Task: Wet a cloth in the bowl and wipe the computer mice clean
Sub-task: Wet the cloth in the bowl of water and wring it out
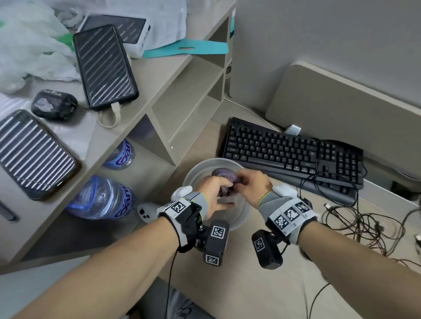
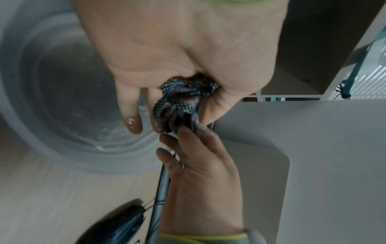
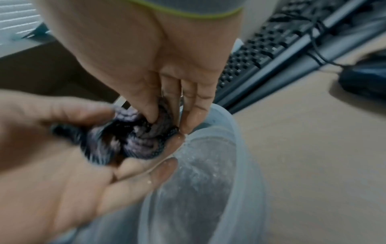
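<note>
A wet, dark purple cloth (image 1: 224,177) is bunched over a translucent white bowl (image 1: 193,172) holding water. My left hand (image 1: 226,182) grips the cloth (image 2: 183,102) between thumb and palm. My right hand (image 1: 239,184) pinches its other end (image 3: 154,118) with thumb and fingers, just above the bowl's rim (image 3: 240,148). A white mouse (image 1: 146,211) lies left of my left wrist. Two more white mice (image 1: 182,190) (image 1: 284,190) peek out behind my wrists. A black mouse (image 3: 365,79) sits right of the bowl.
A black keyboard (image 1: 289,153) lies just behind the bowl, with a tangle of cables (image 1: 376,224) to the right. Two water bottles (image 1: 105,197) stand under the shelf at left. Phones (image 1: 106,65) and plastic bags lie on the shelf top.
</note>
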`<state>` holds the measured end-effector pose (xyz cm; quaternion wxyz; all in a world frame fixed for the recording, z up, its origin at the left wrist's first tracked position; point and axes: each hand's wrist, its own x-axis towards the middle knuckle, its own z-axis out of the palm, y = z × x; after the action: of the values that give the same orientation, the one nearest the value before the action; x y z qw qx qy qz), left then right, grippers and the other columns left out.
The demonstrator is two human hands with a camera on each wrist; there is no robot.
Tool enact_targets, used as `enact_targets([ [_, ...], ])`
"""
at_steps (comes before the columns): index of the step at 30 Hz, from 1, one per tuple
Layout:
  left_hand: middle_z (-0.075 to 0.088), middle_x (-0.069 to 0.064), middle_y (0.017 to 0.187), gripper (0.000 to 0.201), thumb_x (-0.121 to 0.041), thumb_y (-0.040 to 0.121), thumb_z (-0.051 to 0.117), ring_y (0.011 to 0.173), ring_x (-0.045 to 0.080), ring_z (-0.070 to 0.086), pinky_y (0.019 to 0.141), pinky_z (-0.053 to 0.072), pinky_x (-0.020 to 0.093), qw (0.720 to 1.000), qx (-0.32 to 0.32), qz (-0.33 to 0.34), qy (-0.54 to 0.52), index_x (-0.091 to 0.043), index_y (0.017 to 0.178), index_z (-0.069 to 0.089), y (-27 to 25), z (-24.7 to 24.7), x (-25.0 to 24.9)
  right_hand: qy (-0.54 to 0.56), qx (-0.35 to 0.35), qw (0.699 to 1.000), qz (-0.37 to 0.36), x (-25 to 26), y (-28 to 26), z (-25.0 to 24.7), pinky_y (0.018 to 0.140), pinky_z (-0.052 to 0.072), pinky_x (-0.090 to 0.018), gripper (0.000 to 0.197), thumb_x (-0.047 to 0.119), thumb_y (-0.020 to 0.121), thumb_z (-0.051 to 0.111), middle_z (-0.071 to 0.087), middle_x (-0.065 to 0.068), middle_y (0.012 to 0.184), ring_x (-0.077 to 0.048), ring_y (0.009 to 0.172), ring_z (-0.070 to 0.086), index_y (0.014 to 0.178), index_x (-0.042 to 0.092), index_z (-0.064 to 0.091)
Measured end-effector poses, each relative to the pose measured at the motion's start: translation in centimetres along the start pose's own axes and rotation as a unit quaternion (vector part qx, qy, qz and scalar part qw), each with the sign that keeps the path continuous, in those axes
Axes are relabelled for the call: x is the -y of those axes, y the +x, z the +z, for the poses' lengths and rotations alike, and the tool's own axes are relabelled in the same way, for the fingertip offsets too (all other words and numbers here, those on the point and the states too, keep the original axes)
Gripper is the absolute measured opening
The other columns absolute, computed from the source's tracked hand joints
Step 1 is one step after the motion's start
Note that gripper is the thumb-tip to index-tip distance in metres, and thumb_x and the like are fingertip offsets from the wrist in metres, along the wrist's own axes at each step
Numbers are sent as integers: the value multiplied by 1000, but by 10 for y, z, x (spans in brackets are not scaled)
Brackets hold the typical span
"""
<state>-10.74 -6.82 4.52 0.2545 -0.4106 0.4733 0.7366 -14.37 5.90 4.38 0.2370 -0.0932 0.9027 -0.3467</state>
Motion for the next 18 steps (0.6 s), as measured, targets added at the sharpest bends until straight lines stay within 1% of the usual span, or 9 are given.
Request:
enact_targets([
  [3,65,17,118,46,-20,81,75,103,32,66,68,59,41,1000,-11,5,5,-8,122,57,7,-1,5,-23,33,998,-52,6,-8,3,71,40,-20,24,5,77,59,69,-1,86,-13,78,56,95,18,68],
  [5,60,20,123,47,-18,85,73,101,33,66,67,60,43,999,-35,16,1,-8,123,49,13,-6,5,71,82,994,-8,1,-9,0,66,43,-23,22,3,79,59,66,-2,80,-17,74,57,95,15,68],
  [7,56,19,127,42,-11,86,71,100,34,65,64,60,42,999,-42,25,16,-8,122,48,18,-12,3,190,122,972,66,-4,-6,-6,59,45,-23,20,0,83,57,63,-5,76,-17,66,55,99,11,63],
  [10,47,16,125,49,6,83,65,105,35,58,69,58,42,985,-43,54,156,-7,121,40,17,-15,0,203,120,968,89,-9,-1,-9,57,48,-29,17,10,84,60,65,-8,78,-21,64,58,99,15,55],
  [12,53,17,113,51,-2,79,64,90,33,61,63,56,41,940,-30,102,324,-10,121,35,13,-12,0,182,126,972,75,-6,3,-9,53,49,-28,28,16,84,62,64,-7,85,-22,63,58,109,22,50],
  [14,56,6,89,42,-14,79,64,80,28,60,63,48,35,848,-26,154,506,-12,109,35,11,-9,3,193,153,967,65,-2,8,-5,48,48,-26,36,10,84,61,63,-7,84,-23,60,56,115,23,47],
  [15,50,0,83,40,-14,81,65,80,25,55,64,39,29,819,-27,176,546,-11,106,34,11,-8,5,194,166,965,59,0,10,-3,48,47,-27,35,4,83,59,62,-8,79,-24,59,55,112,20,51],
  [16,48,-1,83,42,-12,82,67,81,22,51,64,33,24,805,-31,194,560,-8,108,35,11,-8,5,188,170,966,51,1,11,-1,48,47,-27,30,0,81,58,61,-9,74,-25,57,55,106,16,55],
  [18,52,7,95,57,-12,79,73,85,21,48,71,34,23,803,-61,202,557,-2,121,35,16,-9,4,185,166,968,43,1,12,2,45,46,-25,24,-8,77,57,57,-10,65,-21,50,54,93,10,58],
])
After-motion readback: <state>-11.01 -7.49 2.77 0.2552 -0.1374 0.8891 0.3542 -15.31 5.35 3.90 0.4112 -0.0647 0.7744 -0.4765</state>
